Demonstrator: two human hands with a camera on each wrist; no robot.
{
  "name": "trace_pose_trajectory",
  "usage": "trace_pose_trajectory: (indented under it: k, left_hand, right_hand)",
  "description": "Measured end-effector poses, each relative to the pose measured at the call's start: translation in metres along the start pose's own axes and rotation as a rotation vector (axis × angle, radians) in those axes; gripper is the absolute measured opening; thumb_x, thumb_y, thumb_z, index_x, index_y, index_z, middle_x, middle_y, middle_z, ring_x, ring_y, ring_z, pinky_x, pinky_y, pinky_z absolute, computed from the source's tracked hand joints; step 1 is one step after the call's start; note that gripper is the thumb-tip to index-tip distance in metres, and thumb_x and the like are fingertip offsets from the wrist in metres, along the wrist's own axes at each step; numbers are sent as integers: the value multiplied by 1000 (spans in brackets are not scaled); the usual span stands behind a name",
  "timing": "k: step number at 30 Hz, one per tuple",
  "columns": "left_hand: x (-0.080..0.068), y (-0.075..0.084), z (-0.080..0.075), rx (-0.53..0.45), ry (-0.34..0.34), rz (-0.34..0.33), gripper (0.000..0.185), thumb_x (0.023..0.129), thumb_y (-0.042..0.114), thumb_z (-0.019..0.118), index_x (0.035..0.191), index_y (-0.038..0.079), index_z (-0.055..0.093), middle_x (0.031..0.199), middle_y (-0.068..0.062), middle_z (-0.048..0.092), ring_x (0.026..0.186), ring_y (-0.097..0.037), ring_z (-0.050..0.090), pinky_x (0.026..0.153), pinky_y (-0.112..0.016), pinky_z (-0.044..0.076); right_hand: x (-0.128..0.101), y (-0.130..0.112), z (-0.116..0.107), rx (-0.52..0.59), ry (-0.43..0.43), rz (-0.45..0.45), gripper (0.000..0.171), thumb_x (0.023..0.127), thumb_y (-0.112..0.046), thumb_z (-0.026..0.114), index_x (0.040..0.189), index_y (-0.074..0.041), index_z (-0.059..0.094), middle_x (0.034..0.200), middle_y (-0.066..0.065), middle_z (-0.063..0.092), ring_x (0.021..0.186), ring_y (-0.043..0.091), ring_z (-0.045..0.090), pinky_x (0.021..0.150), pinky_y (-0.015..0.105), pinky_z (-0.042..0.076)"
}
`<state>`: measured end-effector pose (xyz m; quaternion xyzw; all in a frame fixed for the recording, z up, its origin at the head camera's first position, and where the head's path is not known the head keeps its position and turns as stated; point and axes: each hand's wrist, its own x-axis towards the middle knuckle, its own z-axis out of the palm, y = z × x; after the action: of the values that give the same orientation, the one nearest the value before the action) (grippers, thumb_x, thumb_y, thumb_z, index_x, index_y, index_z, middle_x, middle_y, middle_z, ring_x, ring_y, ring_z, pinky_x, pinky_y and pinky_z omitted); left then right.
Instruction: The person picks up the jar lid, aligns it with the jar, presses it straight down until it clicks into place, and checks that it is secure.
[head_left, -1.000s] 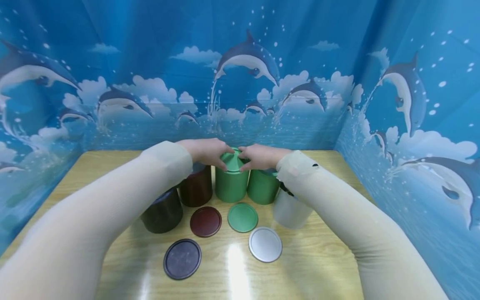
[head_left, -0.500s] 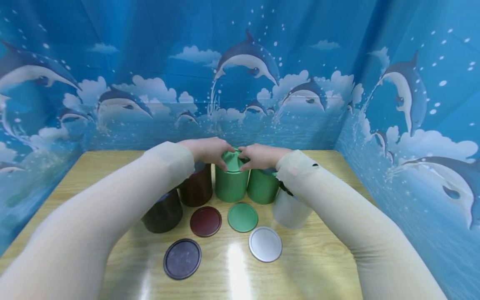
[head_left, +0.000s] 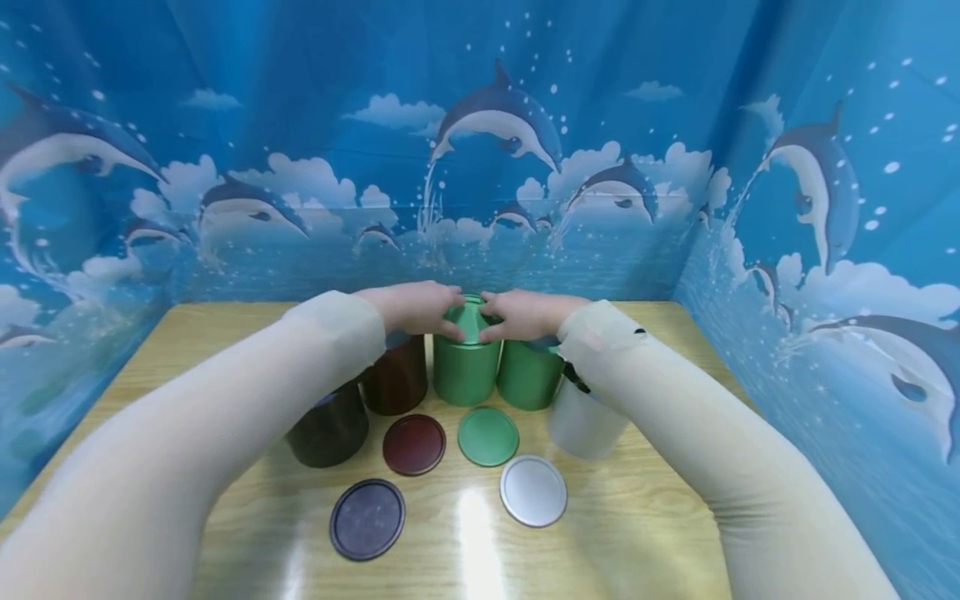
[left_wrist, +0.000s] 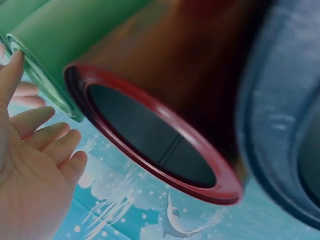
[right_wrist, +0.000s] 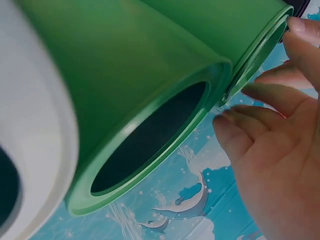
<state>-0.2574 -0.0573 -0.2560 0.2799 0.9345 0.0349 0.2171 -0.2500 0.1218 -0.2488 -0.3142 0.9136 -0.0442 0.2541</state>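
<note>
A green can (head_left: pixel 465 375) stands in the middle of the row with a green lid (head_left: pixel 468 321) on its top. On the left side of that lid my left hand (head_left: pixel 420 307) has its thumb at the rim and its fingers extended. My right hand (head_left: pixel 531 313) mirrors it on the right, fingertips at the lid's edge. In the left wrist view the left palm (left_wrist: pixel 30 170) is bare, with one fingertip at the green rim. The right wrist view shows the right fingers (right_wrist: pixel 280 100) loosely bent beside the green can's rim, gripping nothing.
Beside it stand a dark red can (left_wrist: pixel 145 100), a second green can (right_wrist: pixel 145 115), a black can (head_left: pixel 327 427) and a white can (head_left: pixel 587 421). Dark red (head_left: pixel 414 445), green (head_left: pixel 488 436), black (head_left: pixel 367 519) and silver lids (head_left: pixel 533 491) lie on the wooden table (head_left: pixel 615 533).
The fingers of both hands have straightened slightly and drawn a little apart at the lid. The cans and the loose lids stay where they were.
</note>
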Motion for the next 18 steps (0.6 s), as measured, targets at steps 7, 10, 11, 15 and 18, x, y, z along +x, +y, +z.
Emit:
trace_pose_trajectory:
  k: [7, 10, 11, 15, 18]
  left_hand:
    - [-7, -2, 12, 55, -22, -8, 69, 98, 46, 40, 150, 9, 14, 155, -11, 4, 140, -28, 12, 111, -45, 18]
    - [-9, -1, 16, 87, -21, -9, 67, 99, 45, 34, 150, 9, 9, 156, -10, 0, 141, -26, 7, 112, -43, 15]
    - [-10, 0, 16, 98, -18, -10, 67, 99, 45, 32, 150, 9, 8, 156, -10, -1, 141, -25, 5, 112, -42, 14]
    - [-11, 4, 17, 115, -17, -19, 66, 100, 45, 29, 150, 10, 6, 156, -9, -3, 142, -23, 0, 113, -41, 11]
    - [-11, 6, 17, 117, -29, -23, 66, 100, 46, 27, 150, 10, 4, 156, -9, -4, 142, -22, -2, 113, -40, 10]
  right_hand:
    - [2, -1, 7, -4, 0, 39, 65, 99, -39, 42, 149, -7, 15, 155, 12, -2, 140, 29, 12, 112, 42, 17]
    - [3, -4, 9, -17, -8, 35, 67, 99, -40, 40, 150, -7, 11, 155, 13, -3, 141, 27, 9, 112, 41, 15]
    - [3, -5, 9, -25, -12, 33, 67, 99, -40, 39, 149, -7, 10, 155, 13, -3, 141, 27, 8, 112, 40, 14]
    - [3, -9, 11, -71, -27, 28, 68, 100, -41, 37, 149, -6, 6, 154, 15, -5, 141, 25, 4, 113, 39, 13]
    - [2, -10, 13, -98, -23, 34, 68, 100, -41, 36, 149, -6, 6, 154, 15, -6, 141, 25, 2, 113, 38, 12]
